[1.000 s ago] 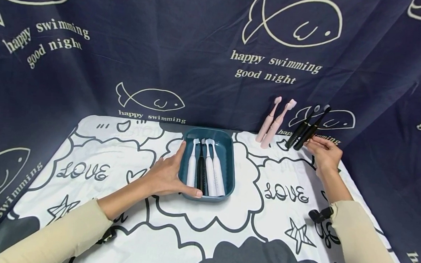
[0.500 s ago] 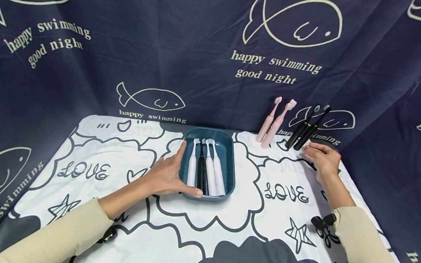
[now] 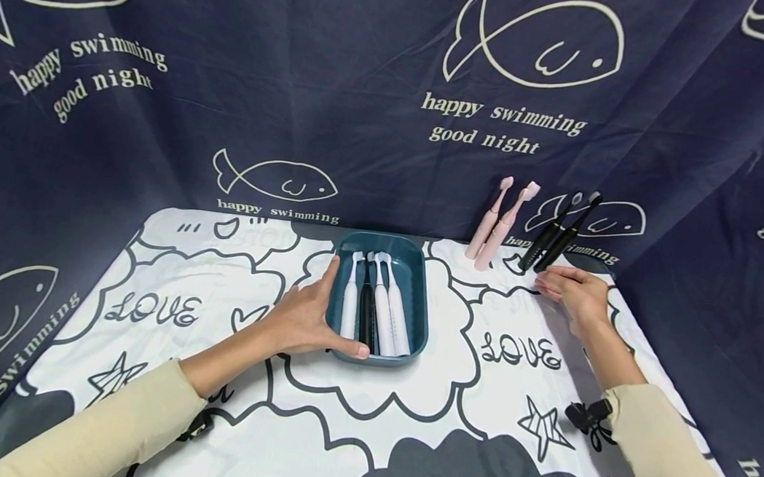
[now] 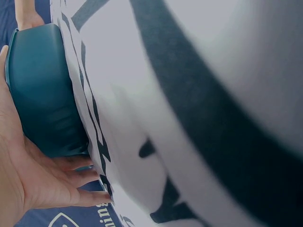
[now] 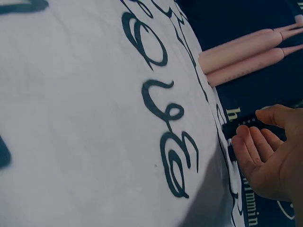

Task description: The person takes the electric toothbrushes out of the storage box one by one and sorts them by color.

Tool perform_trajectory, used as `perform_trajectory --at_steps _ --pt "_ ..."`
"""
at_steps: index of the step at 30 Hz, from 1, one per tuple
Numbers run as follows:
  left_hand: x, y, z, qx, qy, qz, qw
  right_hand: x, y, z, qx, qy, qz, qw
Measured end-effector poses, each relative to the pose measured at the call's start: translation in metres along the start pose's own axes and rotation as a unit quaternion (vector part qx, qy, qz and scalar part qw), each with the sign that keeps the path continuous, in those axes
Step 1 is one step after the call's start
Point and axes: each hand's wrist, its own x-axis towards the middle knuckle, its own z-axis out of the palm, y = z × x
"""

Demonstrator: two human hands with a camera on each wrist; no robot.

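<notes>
My left hand (image 3: 305, 318) holds a dark teal tray (image 3: 420, 306) at its left side. Its thumb lies on the front rim, and in the left wrist view its fingers spread around the tray wall (image 4: 45, 90). Three white electric toothbrushes (image 3: 383, 319) and a black one (image 3: 366, 310) lie side by side in the tray. My right hand (image 3: 575, 294) is at the base of two upright, leaning black electric toothbrushes (image 3: 555, 242). In the right wrist view its fingers are loosely bent with nothing between them, in front of a black handle (image 5: 236, 124); contact is unclear.
Two pink electric toothbrushes (image 3: 497, 234) lean against the dark blue fish-print curtain (image 3: 389, 122), left of the black pair. A white cloth with dark drawings (image 3: 222, 280) covers the table. The curtain also rises along both sides.
My right hand has drawn away from the right black toothbrush handle and shifted slightly down and left. The toothbrushes stay leaning. My left hand and the tray have not moved.
</notes>
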Motion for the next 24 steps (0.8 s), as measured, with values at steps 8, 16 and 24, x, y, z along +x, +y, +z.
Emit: perform_trajectory --at_steps 8,16,24 --pt "0.0 0.001 -0.001 0.0 -0.001 0.002 1.0 -0.007 0.003 0.015 -0.013 -0.044 -0.008 0.999" --pt "0.0 0.0 0.0 0.001 -0.004 -0.001 1.0 -0.017 0.001 0.035 -0.07 -0.07 -0.02 0.995" --pt "0.001 0.0 0.0 -0.002 0.001 0.006 1.0 -0.025 -0.003 0.059 -0.095 -0.095 -0.03 0.991"
